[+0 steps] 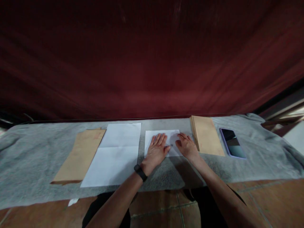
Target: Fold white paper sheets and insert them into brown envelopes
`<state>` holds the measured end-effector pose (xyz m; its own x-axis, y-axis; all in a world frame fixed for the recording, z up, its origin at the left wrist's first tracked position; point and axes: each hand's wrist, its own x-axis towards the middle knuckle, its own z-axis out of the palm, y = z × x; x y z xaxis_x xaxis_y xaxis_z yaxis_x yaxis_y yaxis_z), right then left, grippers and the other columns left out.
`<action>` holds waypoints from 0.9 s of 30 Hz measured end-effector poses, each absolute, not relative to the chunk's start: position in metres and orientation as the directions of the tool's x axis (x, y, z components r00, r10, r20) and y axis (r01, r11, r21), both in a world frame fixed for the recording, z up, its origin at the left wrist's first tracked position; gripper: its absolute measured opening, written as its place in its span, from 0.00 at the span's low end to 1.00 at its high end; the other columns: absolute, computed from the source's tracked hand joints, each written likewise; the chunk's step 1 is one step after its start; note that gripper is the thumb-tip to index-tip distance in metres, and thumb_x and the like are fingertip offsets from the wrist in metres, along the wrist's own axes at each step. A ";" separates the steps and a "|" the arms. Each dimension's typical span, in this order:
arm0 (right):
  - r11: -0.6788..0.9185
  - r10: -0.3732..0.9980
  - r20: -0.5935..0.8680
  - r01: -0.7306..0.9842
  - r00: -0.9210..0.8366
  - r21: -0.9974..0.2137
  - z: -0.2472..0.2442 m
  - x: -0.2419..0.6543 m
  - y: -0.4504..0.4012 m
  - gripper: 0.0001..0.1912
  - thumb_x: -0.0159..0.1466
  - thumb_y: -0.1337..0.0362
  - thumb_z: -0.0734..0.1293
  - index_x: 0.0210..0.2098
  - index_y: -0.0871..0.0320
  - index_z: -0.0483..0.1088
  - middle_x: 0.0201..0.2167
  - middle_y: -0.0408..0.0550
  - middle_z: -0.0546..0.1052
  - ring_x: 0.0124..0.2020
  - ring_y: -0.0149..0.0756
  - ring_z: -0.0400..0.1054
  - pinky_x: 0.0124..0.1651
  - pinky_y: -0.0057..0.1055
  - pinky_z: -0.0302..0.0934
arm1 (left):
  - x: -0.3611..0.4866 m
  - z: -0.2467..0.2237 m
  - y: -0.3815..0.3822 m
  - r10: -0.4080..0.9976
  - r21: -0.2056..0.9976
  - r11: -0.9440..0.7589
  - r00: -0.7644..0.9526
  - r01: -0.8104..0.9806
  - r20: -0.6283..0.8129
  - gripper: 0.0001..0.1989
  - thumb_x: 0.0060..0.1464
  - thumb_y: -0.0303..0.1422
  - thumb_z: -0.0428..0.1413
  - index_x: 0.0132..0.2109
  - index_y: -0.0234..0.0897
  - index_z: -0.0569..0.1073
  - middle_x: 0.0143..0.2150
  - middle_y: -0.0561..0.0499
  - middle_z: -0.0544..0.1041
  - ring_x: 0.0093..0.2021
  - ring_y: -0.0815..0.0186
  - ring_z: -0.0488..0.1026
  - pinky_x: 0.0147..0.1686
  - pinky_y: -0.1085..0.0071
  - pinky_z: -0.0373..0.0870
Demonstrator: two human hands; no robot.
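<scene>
On white paper, left hand, fingers apart, right hand, thumb apart from fingers

The small sheet is white with a dark mark, the large sheet white; the left paper pile and right paper pile tan, the phone lilac-edged black, the cloth grey, the backdrop deep red.

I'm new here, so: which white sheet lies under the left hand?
The smaller sheet, on the right; the larger sheet, creased across, lies to its left.
</scene>
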<state>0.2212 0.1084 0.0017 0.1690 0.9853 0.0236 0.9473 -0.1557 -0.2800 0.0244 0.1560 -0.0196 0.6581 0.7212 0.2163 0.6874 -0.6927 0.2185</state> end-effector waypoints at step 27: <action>-0.088 0.921 -0.033 0.126 0.388 -0.988 0.014 0.245 0.137 0.18 0.54 0.46 0.70 0.31 0.54 0.69 0.26 0.41 0.74 0.29 0.34 0.65 0.32 0.29 0.60 | 0.004 -0.017 0.195 0.921 0.703 -0.390 0.236 0.595 0.311 0.37 0.66 0.42 0.51 0.74 0.35 0.48 0.76 0.36 0.51 0.75 0.52 0.49 0.70 0.52 0.56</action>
